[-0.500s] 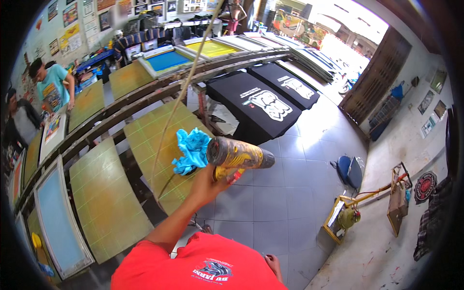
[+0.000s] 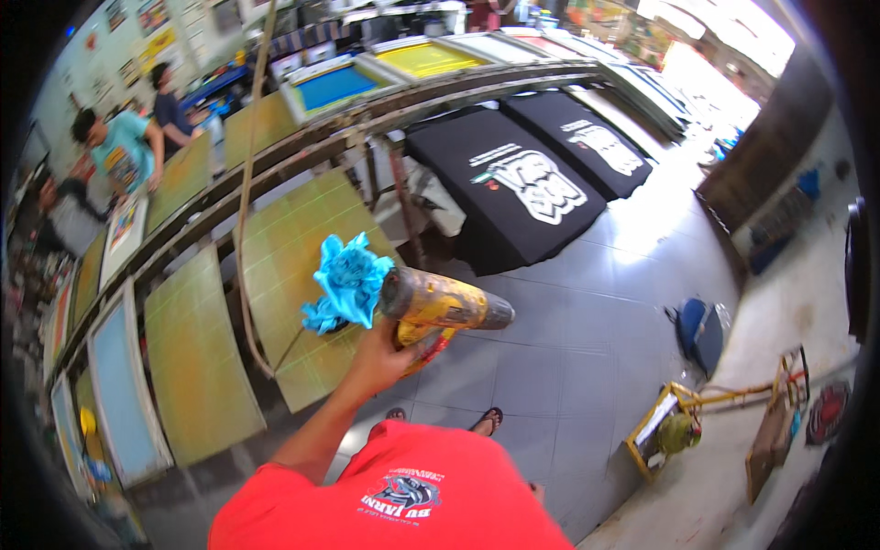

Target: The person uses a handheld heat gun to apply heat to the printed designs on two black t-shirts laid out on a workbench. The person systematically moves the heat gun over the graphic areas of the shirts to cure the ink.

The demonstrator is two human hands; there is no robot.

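My left hand [image 2: 376, 356] is closed round the handle of a heat gun [image 2: 449, 301], a worn yellow tool with a dark barrel lying nearly level and its narrower end to the right. A crumpled bright blue plastic-like sheet [image 2: 350, 273] shows just beyond the hand, beside the gun's rear end. Whether it touches the gun or lies on the greenish board [image 2: 302, 215] behind, I cannot tell. Of my right hand [image 2: 538, 492] only a sliver shows past the red shirt; its fingers are hidden. Two black printed T-shirts [image 2: 495, 215] [image 2: 582, 137] lie stretched flat beyond the gun to the right.
A long rack [image 2: 321, 151] carries boards and framed screens, one with blue mesh [image 2: 337, 87]. A thin cable [image 2: 246, 211] hangs across the left. Several people stand far left, one in a teal shirt [image 2: 128, 151]. A yellow-framed stand [image 2: 655, 431] is at the right wall.
The view has shifted, and both my sandalled feet now show below. My left hand still grips the heat gun. My right hand is more hidden by the shirt. Another person shows at far left.
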